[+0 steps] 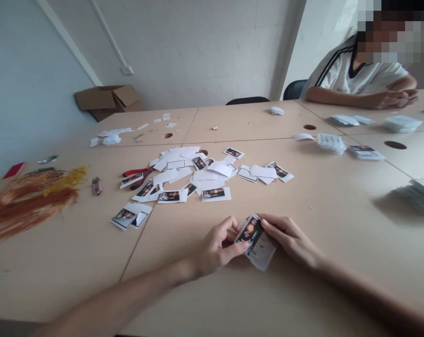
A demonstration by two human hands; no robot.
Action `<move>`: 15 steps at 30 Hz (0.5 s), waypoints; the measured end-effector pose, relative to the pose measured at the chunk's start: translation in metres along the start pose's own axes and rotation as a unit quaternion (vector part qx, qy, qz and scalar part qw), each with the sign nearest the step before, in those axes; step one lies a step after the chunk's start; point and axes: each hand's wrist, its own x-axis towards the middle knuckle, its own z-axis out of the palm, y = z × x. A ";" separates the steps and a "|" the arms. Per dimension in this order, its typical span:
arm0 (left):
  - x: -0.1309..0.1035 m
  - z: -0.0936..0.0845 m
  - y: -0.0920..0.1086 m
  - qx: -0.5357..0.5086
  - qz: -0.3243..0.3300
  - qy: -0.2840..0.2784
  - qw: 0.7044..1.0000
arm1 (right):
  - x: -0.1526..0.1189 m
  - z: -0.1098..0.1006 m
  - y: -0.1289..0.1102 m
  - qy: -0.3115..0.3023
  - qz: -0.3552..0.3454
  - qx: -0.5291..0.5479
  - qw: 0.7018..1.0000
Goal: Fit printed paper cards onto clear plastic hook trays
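Note:
Between my two hands is a clear plastic packet (264, 255) with a dark printed card (253, 230) across its upper part. My left hand (221, 243) grips its left edge, thumb laid on the card's lower corner. On the upper right edge, my right hand (289, 238) pinches it with the thumb on the front; its other fingers are mostly hidden behind. The packet is tilted just above the table. Beyond my hands lies a loose heap of printed cards and white slips (212, 174), some face up and others face down.
Red-handled pliers (141, 177) lie left of the heap, near a small pink object (97, 186) and bundles of orange strands (32, 201). Stacks of clear packets (331, 143) stand on the right. A co-worker (355, 84) sits at the far right. A cardboard box (108, 100) is behind the table.

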 end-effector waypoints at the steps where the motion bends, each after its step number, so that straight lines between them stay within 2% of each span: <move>1: 0.000 0.000 0.000 0.000 0.001 0.000 1.000 | 0.000 0.000 0.000 0.002 0.001 -0.005 1.000; 15: 0.003 -0.002 -0.009 -0.015 0.008 0.009 1.000 | 0.000 -0.001 0.003 0.013 -0.004 -0.043 0.999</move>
